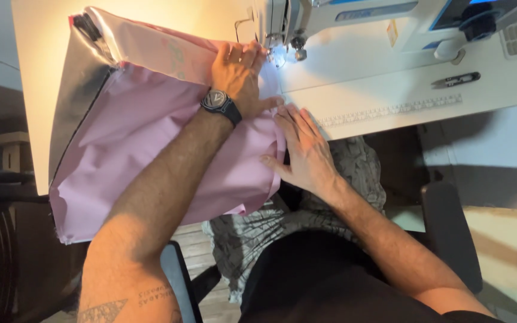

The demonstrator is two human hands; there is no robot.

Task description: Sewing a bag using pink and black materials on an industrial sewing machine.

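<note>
A large piece of pink fabric (pixel 139 137) with a grey, shiny lining (pixel 79 96) lies on the white sewing table (pixel 390 84) and hangs off its front edge. My left hand (pixel 239 75), with a black wristwatch, presses flat on the fabric just left of the sewing machine's needle area (pixel 279 51). My right hand (pixel 303 149) lies flat with spread fingers on the fabric's near edge at the table's front. Neither hand grips anything. The needle itself is hard to make out.
The white sewing machine (pixel 354 24) stands at the back of the table. A small black thread snip (pixel 456 79) lies to the right, above a ruler strip (pixel 390 110) along the table edge. A patterned cloth (pixel 252 233) drapes over my lap. A dark chair stands at left.
</note>
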